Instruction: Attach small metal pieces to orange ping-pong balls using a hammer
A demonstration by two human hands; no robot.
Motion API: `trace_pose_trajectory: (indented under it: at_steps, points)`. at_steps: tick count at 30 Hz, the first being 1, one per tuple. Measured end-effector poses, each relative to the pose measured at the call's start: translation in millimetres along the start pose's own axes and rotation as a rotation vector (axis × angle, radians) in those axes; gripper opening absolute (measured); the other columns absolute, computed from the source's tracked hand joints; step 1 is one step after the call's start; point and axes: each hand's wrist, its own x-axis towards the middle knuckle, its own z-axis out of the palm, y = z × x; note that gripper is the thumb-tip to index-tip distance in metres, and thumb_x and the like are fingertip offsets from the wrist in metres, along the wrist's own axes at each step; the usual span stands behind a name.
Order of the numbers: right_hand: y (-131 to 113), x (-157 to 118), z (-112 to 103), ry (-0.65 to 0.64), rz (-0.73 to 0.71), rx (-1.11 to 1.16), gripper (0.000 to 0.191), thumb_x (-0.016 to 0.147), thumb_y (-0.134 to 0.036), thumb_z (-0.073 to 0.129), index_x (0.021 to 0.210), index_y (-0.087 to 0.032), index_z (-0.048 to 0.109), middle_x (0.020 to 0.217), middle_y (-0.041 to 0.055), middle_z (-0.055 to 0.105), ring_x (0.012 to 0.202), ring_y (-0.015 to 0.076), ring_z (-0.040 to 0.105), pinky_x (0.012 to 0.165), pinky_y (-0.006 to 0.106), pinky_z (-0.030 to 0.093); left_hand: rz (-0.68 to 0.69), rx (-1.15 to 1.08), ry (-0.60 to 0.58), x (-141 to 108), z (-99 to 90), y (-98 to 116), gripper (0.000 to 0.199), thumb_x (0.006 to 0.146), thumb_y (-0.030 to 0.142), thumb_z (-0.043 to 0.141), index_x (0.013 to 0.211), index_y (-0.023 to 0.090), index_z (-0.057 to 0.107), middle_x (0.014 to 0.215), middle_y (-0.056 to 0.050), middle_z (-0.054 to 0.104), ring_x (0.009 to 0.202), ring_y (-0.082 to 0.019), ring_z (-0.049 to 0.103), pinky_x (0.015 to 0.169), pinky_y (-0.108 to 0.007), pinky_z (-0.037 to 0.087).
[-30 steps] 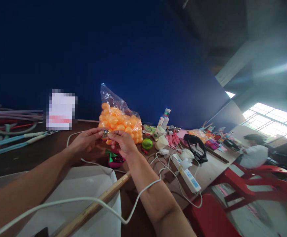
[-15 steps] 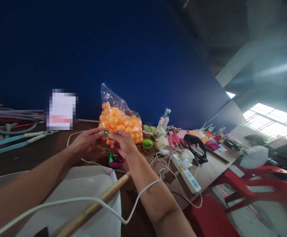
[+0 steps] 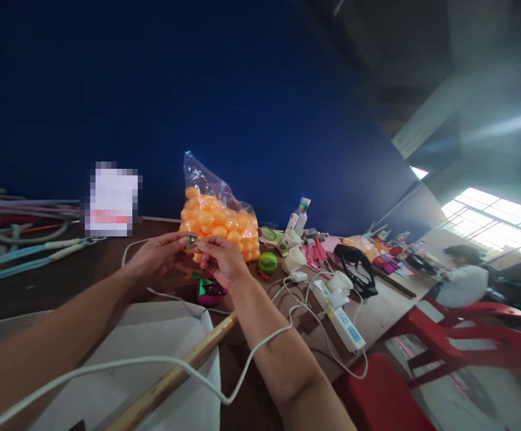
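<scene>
My left hand [image 3: 164, 254] and my right hand [image 3: 224, 257] meet fingertip to fingertip above the brown table. Between them they pinch a small shiny metal piece [image 3: 191, 242], too small to make out its kind. Right behind my fingers stands a clear plastic bag [image 3: 219, 218] full of orange balls. Under my right hand sits a small magenta and green container [image 3: 210, 290] with dark bits in it. A green striped ball [image 3: 267, 261] lies to the right of my right hand.
A white box [image 3: 170, 323] with a wooden stick [image 3: 174, 383] across it is nearest me. A white cable [image 3: 152, 360] loops over my right forearm's front. Rightward are a power strip [image 3: 345, 326], a bottle [image 3: 299, 216], cups and black straps [image 3: 359, 269]. Red chairs [image 3: 457, 332] and a seated person are beyond.
Almost nothing differs. Both hands hold the same place, with the small metal piece turned very slightly between the fingertips.
</scene>
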Motion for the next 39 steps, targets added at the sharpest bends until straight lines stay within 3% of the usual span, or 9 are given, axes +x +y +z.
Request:
trace_pose_trajectory:
  at_steps: [19, 33, 39]
  points:
    - [2.2, 0.8, -1.2, 0.005, -0.013, 0.007, 0.021, 0.062, -0.026, 0.079, 0.071, -0.016, 0.062, 0.061, -0.0012, 0.063, 0.045, 0.0059, 0.046, 0.044, 0.019, 0.040, 0.014, 0.001, -0.022, 1.8, -3.1, -2.2, 0.032, 0.068, 0.023, 0.079, 0.097, 0.010, 0.073, 0.091, -0.012, 0.076, 0.076, -0.018, 0.071, 0.070, -0.028, 0.057]
    - [-0.2, 0.2, 1.4, 0.033, -0.028, -0.057, 0.021, 0.060, -0.026, 0.077, 0.070, -0.015, 0.062, 0.060, -0.0018, 0.063, 0.043, 0.0053, 0.048, 0.043, 0.018, 0.040, -0.006, -0.005, -0.034, -1.6, 3.5, 0.6, 0.028, 0.067, 0.023, 0.080, 0.091, 0.010, 0.072, 0.086, -0.011, 0.076, 0.068, -0.018, 0.071, 0.067, -0.028, 0.058]
    - [-0.8, -0.4, 2.5, 0.080, -0.032, -0.110, 0.021, 0.060, -0.025, 0.076, 0.070, -0.015, 0.060, 0.062, -0.0015, 0.063, 0.044, 0.0058, 0.049, 0.043, 0.018, 0.041, -0.027, -0.003, -0.020, 2.3, -2.5, -3.6, 0.031, 0.066, 0.022, 0.081, 0.093, 0.010, 0.071, 0.082, -0.011, 0.076, 0.065, -0.018, 0.071, 0.064, -0.027, 0.058]
